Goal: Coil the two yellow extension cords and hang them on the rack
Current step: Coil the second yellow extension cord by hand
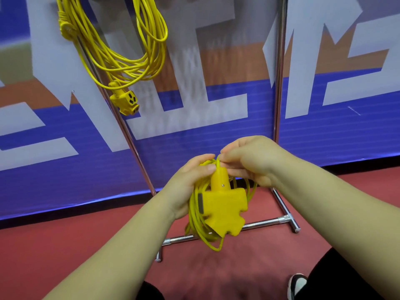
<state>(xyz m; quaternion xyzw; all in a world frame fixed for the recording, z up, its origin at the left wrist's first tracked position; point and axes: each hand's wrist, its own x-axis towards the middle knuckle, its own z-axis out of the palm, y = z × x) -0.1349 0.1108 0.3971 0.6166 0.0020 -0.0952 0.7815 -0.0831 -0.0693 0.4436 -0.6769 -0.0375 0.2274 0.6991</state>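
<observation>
Cord [195,215], coiled, hangs before the rack [279,87], left hand [190,182] gripping the loops, right hand [249,161] pinching a strand on top; if that pinch slips, the loops could spring loose.

Blue printed banner [324,137] standing over a red floor [86,234]

The banner fills the view like a wall. It is deep blue, with large white block shapes [216,105] and an orange-brown band [227,61] across its upper part. Just under its bottom edge runs a thin dark strip [357,164] — below that, the dull red floor, evenly lit.
</observation>
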